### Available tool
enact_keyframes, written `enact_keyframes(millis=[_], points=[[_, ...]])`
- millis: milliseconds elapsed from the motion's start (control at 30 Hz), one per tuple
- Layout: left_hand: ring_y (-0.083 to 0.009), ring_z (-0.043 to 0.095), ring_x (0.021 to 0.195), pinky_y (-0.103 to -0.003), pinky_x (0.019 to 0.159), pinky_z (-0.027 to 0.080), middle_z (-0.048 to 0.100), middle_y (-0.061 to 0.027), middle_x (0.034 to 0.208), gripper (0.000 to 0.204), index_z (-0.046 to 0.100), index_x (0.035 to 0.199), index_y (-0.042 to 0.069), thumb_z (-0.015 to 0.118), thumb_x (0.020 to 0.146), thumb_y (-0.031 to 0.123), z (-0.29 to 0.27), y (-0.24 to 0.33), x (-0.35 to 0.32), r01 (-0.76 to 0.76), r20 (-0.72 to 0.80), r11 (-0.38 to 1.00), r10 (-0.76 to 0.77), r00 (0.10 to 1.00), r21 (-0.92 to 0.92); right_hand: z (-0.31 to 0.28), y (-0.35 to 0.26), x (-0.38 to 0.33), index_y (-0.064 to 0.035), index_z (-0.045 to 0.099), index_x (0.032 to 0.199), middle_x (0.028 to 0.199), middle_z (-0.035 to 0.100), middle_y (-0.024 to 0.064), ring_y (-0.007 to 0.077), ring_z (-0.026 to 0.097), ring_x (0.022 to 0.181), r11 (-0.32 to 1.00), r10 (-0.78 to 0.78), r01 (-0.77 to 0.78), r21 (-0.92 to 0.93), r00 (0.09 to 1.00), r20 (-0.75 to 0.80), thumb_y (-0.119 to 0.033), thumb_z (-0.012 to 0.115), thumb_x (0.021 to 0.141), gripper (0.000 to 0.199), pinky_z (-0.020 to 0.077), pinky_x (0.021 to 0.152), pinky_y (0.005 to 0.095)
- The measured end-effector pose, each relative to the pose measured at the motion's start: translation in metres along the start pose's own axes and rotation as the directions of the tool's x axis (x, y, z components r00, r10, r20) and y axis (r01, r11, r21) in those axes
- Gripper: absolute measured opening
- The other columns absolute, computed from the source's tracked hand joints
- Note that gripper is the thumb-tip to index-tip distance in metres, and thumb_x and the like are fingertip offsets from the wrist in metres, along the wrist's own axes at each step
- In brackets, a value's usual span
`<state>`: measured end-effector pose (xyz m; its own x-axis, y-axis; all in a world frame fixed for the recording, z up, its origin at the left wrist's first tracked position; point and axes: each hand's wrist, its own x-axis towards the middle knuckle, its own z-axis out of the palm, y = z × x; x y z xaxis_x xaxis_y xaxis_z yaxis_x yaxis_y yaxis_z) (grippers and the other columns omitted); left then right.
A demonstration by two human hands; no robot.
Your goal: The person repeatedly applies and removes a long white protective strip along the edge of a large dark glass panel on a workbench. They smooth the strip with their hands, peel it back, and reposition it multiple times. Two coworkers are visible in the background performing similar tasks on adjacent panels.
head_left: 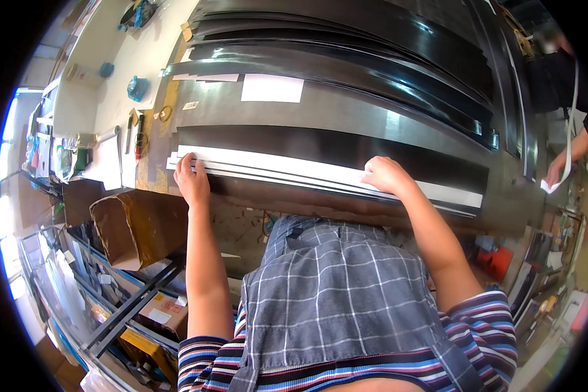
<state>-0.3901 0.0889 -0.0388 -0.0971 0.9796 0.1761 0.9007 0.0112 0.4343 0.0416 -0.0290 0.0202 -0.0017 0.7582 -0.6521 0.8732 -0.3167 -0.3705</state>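
Note:
Several long white strips [281, 164] with dark edges lie overlapped like steps along the near edge of the worktable. My left hand [193, 181] rests on their left ends, its fingers slightly apart and pointing away from me. Farther right, my right hand [387, 174] is curled, with thumb and forefinger pinched at the top white strip; the fingertips are partly hidden. Just behind the white strips lies a wide black strip [307, 142]. A white sheet of paper [272, 88] sits farther back on the dark tabletop.
Stacks of glossy black strips [346, 62] cover the far side. At left are a cream side table [121, 59], a blue tape dispenser-like item [137, 88] and a black-and-red marker-like tool [140, 140]. An open cardboard box [127, 225] stands below. Another person's hand [554, 171] holds a white strip at right.

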Motion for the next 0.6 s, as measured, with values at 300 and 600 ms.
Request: enact_keyframes(millis=[300, 600], points=[[-0.0282, 0.049, 0.113, -0.038, 0.100, 0.035, 0.058, -0.0084, 0.119, 0.029, 0.060, 0.112, 0.005, 0.058, 0.086, 0.018, 0.004, 0.001, 0.001, -0.003, 0.002, 0.999, 0.003, 1.000, 0.034, 0.006, 0.003, 0.007, 0.0003, 0.064, 0.069, 0.075, 0.063, 0.0208, 0.0347, 0.063, 0.075, 1.000, 0.002, -0.002, -0.020, 1.000, -0.028, -0.029, 0.066, 0.076, 0.030, 0.0485, 0.068, 0.0425], [-0.0290, 0.055, 0.107, -0.040, 0.095, 0.038, 0.061, -0.0096, 0.113, 0.028, 0.062, 0.106, 0.007, 0.065, 0.081, 0.018, 0.020, 0.041, -0.018, -0.093, -0.052, 0.987, 0.101, 0.994, 0.129, 0.003, -0.006, 0.011, -0.0015, 0.068, 0.074, 0.082, 0.067, 0.0192, 0.0344, 0.066, 0.081, 0.999, 0.026, -0.028, -0.026, 0.999, -0.041, -0.024, 0.063, 0.072, 0.023, 0.0527, 0.074, 0.0420]])
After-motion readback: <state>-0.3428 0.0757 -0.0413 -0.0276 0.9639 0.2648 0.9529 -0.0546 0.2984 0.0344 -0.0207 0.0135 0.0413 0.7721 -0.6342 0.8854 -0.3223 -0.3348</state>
